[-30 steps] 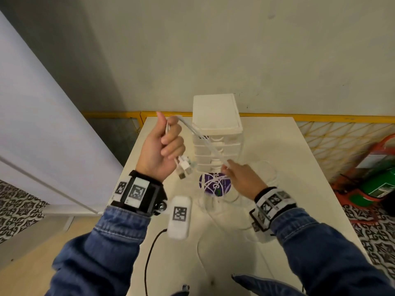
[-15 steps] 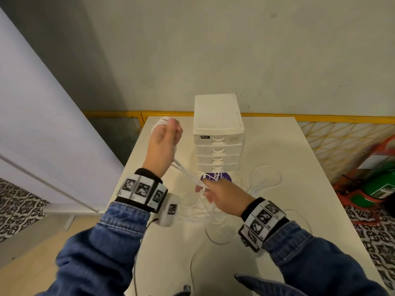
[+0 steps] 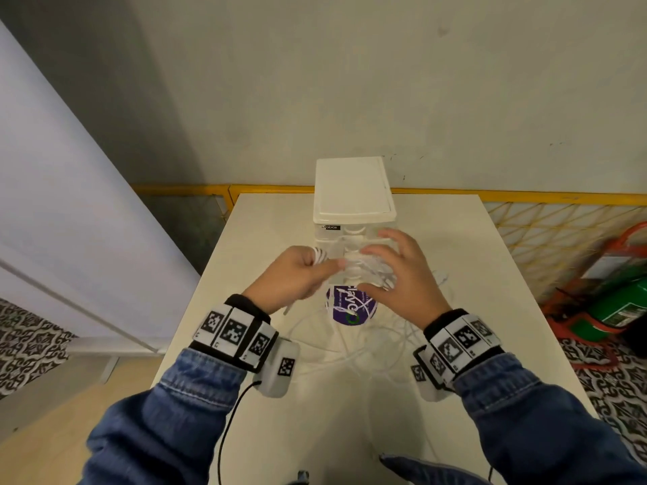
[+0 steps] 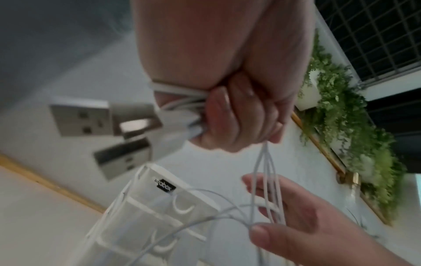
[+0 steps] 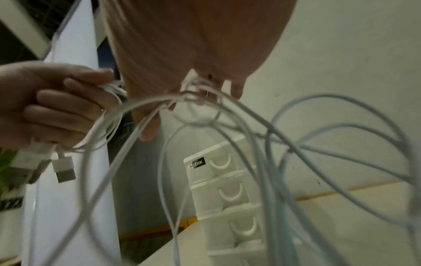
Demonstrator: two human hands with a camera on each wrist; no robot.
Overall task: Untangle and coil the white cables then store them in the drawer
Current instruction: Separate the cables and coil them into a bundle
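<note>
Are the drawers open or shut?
Shut: the drawer unit's visible fronts sit flush in the right wrist view, none pulled out.

Drawer fronts: blocked. The left hand [image 3: 297, 280] and right hand [image 3: 406, 278] hang just in front of the drawer unit [image 3: 352, 190], with white cables [image 3: 319, 255] strung between them.
Middle of table, near side: loose cable loops sprawl across it, over a purple disc [image 3: 345, 304].
Right of the unit: bare table [image 3: 490, 292] out to the right edge.
Left of the unit: a narrower bare strip.
Far side: wall close behind the unit — a yellow rail [image 3: 525, 197] runs behind the table's far edge.
</note>
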